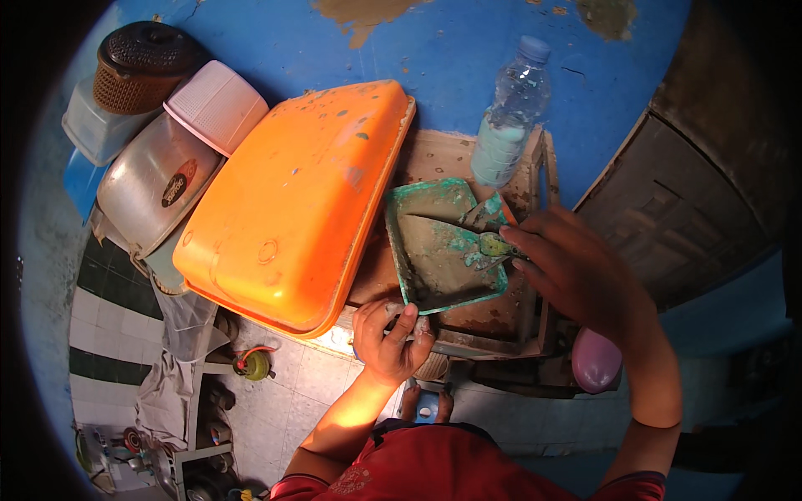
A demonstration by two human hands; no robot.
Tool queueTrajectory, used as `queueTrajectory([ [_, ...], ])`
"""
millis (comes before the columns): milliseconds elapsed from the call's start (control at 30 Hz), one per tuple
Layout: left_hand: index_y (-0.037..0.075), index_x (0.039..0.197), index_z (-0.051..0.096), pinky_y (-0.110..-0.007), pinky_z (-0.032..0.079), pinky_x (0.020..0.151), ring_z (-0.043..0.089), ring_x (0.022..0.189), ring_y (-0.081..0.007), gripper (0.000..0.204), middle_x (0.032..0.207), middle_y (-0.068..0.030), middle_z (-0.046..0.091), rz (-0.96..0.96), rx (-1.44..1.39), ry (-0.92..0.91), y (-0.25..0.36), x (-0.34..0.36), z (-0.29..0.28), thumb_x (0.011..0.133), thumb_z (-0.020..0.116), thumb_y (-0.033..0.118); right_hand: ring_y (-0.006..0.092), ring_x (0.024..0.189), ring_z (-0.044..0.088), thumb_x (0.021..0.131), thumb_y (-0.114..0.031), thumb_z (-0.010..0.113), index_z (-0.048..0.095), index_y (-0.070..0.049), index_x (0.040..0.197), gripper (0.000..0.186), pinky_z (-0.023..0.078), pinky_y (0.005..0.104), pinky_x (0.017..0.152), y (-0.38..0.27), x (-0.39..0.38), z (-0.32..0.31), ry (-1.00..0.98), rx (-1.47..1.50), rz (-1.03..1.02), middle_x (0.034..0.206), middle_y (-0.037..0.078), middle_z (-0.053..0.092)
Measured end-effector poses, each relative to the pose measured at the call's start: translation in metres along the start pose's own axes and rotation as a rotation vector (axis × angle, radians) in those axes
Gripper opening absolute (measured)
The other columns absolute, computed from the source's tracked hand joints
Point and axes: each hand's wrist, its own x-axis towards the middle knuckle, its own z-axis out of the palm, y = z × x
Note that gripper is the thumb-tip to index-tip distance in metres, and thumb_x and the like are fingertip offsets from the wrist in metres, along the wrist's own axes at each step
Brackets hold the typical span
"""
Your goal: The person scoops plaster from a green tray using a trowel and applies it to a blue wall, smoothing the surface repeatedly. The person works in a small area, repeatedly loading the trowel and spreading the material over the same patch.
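A square plastic tray (pixel 396 245), its rim smeared turquoise, holds grey paste (pixel 439 267). My left hand (pixel 388 334) grips the tray’s near left corner with curled fingers. At the tray’s right side, my right hand (pixel 560 263) has its fingers closed on a small putty-knife-like tool (pixel 493 246) coated in turquoise and grey, its far end in the tray. Another flat, turquoise-smeared piece (pixel 486 209) lies at the far right corner; whether it belongs to the same tool I cannot tell. The tray rests on a worn wooden stand (pixel 493 319).
A bottle (pixel 501 146) of pale liquid stands behind the tray. A large orange plastic tub (pixel 280 217) lies upside down at left, beside a metal pot (pixel 150 188) and stacked baskets (pixel 142 71). A dark door (pixel 668 200) and pink balloon (pixel 596 359) are at right; a green cylinder (pixel 252 363) is on the floor.
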Motion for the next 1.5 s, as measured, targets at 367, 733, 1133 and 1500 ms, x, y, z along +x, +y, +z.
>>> queueTrajectory([
  [367, 0.007, 0.112, 0.067, -0.043, 0.051, 0.078, 0.062, 0.087, -0.0305, 0.042, 0.101, -0.0107, 0.06, -0.012, -0.009, 0.009, 0.004, 0.004, 0.0, 0.072, 0.076, 0.007, 0.0251, 0.095, 0.056, 0.082, -0.009, 0.067, 0.066, -0.006, 0.11, 0.028, 0.043, 0.0401, 0.087, -0.003, -0.007, -0.017, -0.088, -0.001, -0.066, 0.101, 0.006, 0.061],
  [733, 0.007, 0.112, 0.067, -0.043, 0.051, 0.077, 0.062, 0.087, -0.0307, 0.042, 0.102, -0.0106, 0.06, -0.014, -0.012, 0.014, 0.002, 0.002, 0.001, 0.071, 0.075, 0.006, 0.0261, 0.098, 0.056, 0.081, -0.012, 0.072, 0.065, -0.006, 0.112, 0.032, 0.043, 0.0409, 0.089, -0.009, -0.009, -0.034, -0.149, 0.028, -0.073, 0.103, 0.007, 0.059],
  [1133, 0.007, 0.111, 0.068, -0.043, 0.051, 0.078, 0.063, 0.086, -0.0305, 0.041, 0.101, -0.0104, 0.061, -0.018, -0.028, 0.027, 0.004, 0.004, 0.0, 0.071, 0.076, 0.006, 0.0302, 0.097, 0.058, 0.084, -0.011, 0.072, 0.065, -0.004, 0.112, 0.03, 0.046, 0.0416, 0.09, -0.001, -0.008, -0.038, -0.175, 0.223, -0.03, 0.099, 0.01, 0.06],
  [1500, 0.005, 0.108, 0.071, -0.041, 0.05, 0.076, 0.063, 0.087, -0.0311, 0.042, 0.104, -0.0104, 0.061, -0.02, -0.036, 0.03, 0.003, 0.004, 0.0, 0.066, 0.078, 0.006, 0.0282, 0.09, 0.062, 0.086, -0.007, 0.072, 0.066, -0.004, 0.115, 0.03, 0.051, 0.0365, 0.077, 0.007, -0.018, -0.03, -0.132, 0.388, 0.103, 0.098, 0.01, 0.063],
])
